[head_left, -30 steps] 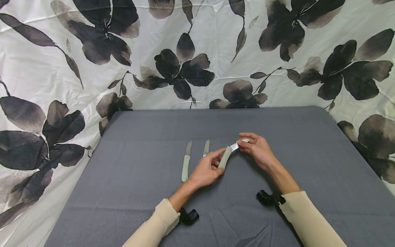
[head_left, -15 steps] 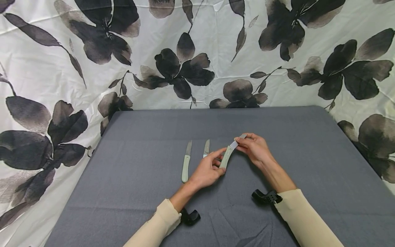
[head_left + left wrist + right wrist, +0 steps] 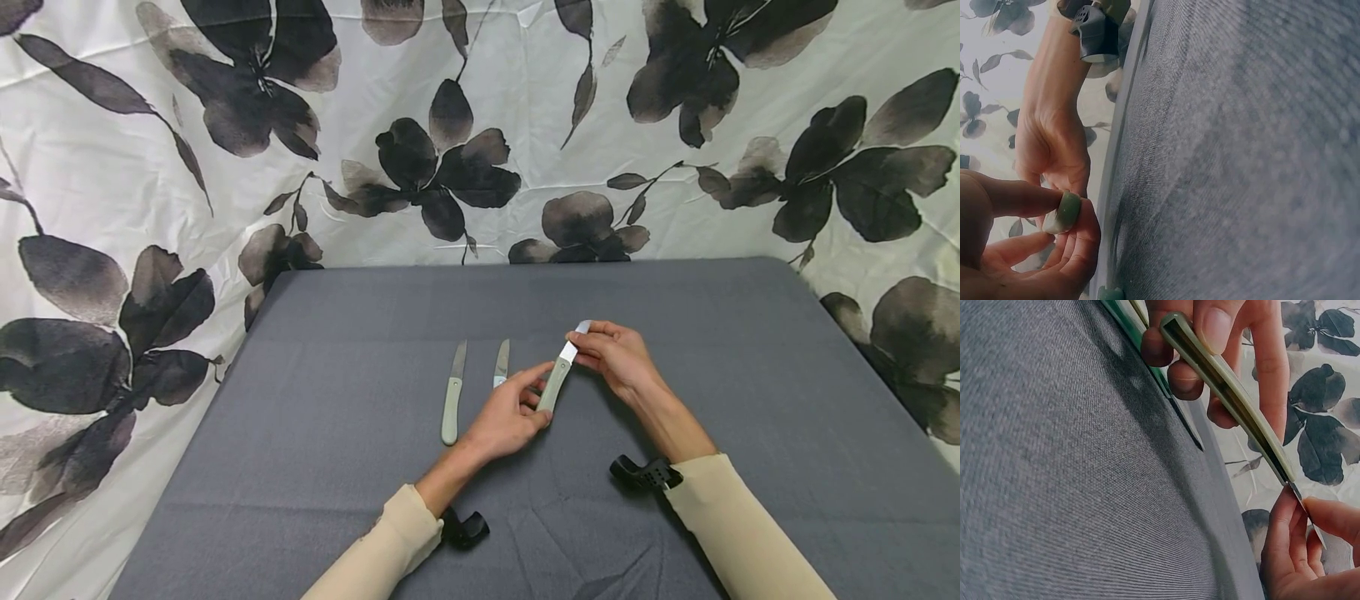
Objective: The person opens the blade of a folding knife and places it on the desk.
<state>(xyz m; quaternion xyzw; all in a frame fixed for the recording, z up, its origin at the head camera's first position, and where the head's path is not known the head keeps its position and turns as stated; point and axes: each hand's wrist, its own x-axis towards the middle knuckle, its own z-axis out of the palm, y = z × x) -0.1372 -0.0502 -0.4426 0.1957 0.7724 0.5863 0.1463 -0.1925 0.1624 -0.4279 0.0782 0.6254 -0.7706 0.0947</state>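
Note:
A folding knife with a pale green handle (image 3: 553,387) is held between my two hands above the table, its blade swung out almost in line with the handle. My left hand (image 3: 506,417) grips the handle between thumb and fingers. The blade (image 3: 570,350) is pinched by the thumb and fingertips of my right hand (image 3: 621,358). In the right wrist view the slotted inner edge of the handle (image 3: 1232,397) faces the camera. To the left, a second green-handled knife (image 3: 452,408) lies opened out on the cloth. Beside it lies another knife (image 3: 502,362), its handle hidden behind my left hand.
A grey cloth (image 3: 337,467) covers the table, wrinkled near the front. Behind it hangs a white curtain (image 3: 540,167) with dark flowers. Black wrist cameras (image 3: 465,529) sit on both wrists, below the cream sleeves (image 3: 742,517).
My right hand has swung the blade further out, leftward and up, bringing it nearer in line with the handle. My left hand has barely moved. Both knives on the table stay put.

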